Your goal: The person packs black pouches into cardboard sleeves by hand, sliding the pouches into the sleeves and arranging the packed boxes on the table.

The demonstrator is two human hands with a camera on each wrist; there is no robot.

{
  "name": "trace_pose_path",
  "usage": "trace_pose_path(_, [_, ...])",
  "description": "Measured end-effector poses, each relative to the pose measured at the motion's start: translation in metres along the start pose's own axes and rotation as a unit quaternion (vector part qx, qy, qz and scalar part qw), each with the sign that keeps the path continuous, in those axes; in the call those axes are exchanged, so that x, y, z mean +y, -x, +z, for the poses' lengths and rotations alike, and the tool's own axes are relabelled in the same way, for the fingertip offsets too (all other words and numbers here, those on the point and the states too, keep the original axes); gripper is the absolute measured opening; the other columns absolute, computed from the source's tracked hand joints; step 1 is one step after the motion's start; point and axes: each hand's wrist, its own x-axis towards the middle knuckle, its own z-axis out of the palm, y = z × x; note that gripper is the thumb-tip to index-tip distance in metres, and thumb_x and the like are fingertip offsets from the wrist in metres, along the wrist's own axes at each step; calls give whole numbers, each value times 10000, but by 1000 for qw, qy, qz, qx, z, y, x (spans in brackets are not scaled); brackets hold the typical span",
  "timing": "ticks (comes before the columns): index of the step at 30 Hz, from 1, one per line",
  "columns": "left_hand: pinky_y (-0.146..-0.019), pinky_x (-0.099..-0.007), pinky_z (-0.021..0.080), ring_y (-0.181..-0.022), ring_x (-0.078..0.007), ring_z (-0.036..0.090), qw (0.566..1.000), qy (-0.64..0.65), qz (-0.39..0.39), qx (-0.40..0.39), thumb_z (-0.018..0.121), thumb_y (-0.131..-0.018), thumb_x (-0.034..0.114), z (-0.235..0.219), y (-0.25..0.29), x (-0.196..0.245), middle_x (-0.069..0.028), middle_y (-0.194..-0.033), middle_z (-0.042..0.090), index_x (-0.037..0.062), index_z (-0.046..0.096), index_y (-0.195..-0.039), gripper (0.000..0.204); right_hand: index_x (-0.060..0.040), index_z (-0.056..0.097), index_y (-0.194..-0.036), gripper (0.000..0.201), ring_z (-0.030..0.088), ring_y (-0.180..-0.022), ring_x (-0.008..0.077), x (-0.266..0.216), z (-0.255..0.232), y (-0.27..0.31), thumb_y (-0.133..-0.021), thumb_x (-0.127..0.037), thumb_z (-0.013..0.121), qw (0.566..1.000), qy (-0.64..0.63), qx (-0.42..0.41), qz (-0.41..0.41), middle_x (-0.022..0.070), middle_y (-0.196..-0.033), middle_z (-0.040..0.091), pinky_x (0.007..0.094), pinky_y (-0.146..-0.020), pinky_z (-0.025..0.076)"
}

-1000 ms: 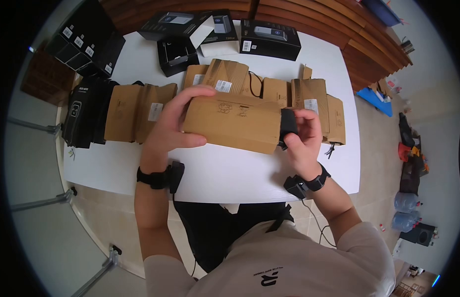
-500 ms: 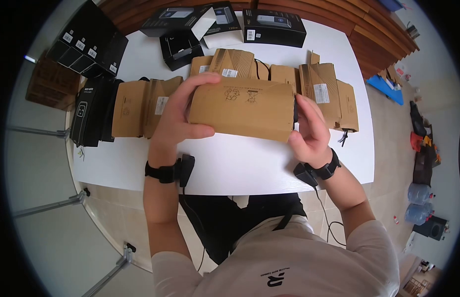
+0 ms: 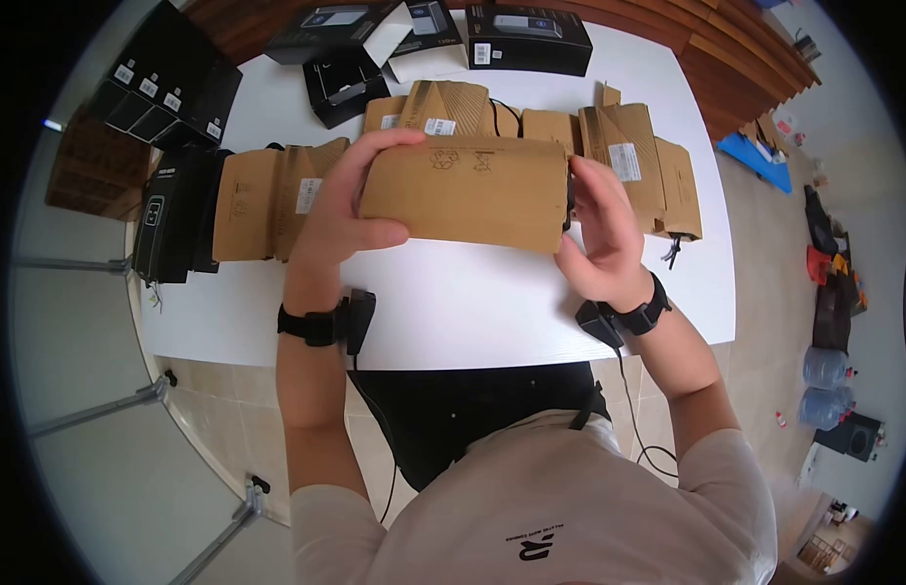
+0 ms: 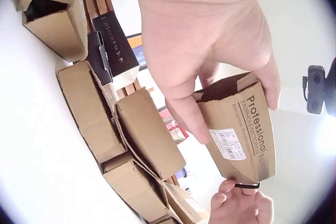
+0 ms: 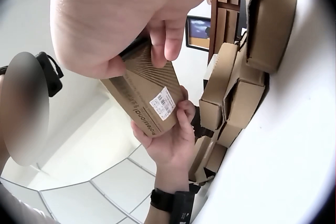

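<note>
Above the front of the table, both hands hold a brown cardboard box lying lengthwise between them. My left hand grips its left end, thumb on the near side and fingers on the far side. That end stands open in the left wrist view, its inside dark. At the other end, my right hand has fingers and thumb curled about the edge, pinching a black insert. Only a thin black strip of the insert shows past the cardboard. The box's printed face carries a white barcode label.
Several brown boxes stand in a row behind the hands. Black boxes are at the left, with a taller black stack behind. More black printed boxes lie along the back of the white table.
The black insert stuck well out of the box's right end a second ago and now sits almost flush. My right hand has moved up against that end; my left hand keeps its grip.
</note>
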Motion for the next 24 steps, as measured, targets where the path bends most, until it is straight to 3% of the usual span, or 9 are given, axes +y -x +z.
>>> trace_pose_path(5, [-927, -267, 440, -1105, -163, 533, 1000, -10, -18, -5, 798, -626, 253, 5, 0, 4, -58, -1168, 550, 67, 496, -1334, 791, 55, 505, -1287, 487, 566, -1152, 232, 13, 4, 3, -814, 62, 620, 995, -73, 73, -14, 204, -1365, 464, 328, -959, 495])
trace_pose_path(8, [-907, -257, 440, -1103, -158, 532, 999, -17, -40, -7, 814, -621, 276, -6, 1, -2, -56, -1166, 549, 62, 498, -1321, 798, 22, 642, -1087, 298, 654, -970, 219, 1, -2, -7, -791, 40, 670, 996, 87, 28, -12, 191, -1281, 548, 309, -814, 559])
trace_pose_path(13, [-882, -250, 441, -1078, -154, 546, 999, -25, -36, -16, 834, -607, 317, -12, 8, 1, -48, -1149, 557, 64, 517, -1290, 794, 1, 665, -1082, 293, 658, -916, 228, -2, -2, -6, -790, 10, 687, 992, 119, -12, -25, 170, -1226, 577, 306, -784, 554])
trace_pose_path(15, [-876, -249, 442, -1068, -152, 552, 999, -29, -32, -18, 837, -603, 327, -15, 10, 4, -45, -1138, 561, 67, 523, -1282, 792, -11, 674, -1079, 284, 662, -876, 224, -2, -2, -8, -797, -8, 697, 983, 154, -61, -78, 153, -1176, 603, 298, -760, 555])
trace_pose_path(20, [-852, -245, 447, -1055, -131, 562, 999, -33, -14, -26, 840, -614, 323, -17, 17, 7, -25, -1113, 573, 60, 539, -1256, 756, -75, 681, -1027, 253, 663, -827, 261, -10, -3, -9, -782, -99, 738, 964, 222, -88, -118, 102, -1102, 625, 322, -691, 560])
trace_pose_path(24, [-849, -241, 444, -1054, -126, 562, 999, -29, -37, -26, 835, -636, 298, -9, 22, 14, -17, -1110, 576, 55, 544, -1251, 722, -13, 667, -1011, 223, 652, -805, 278, -9, -5, -12, -797, -64, 706, 954, 234, -96, -158, 140, -1082, 630, 333, -683, 547])
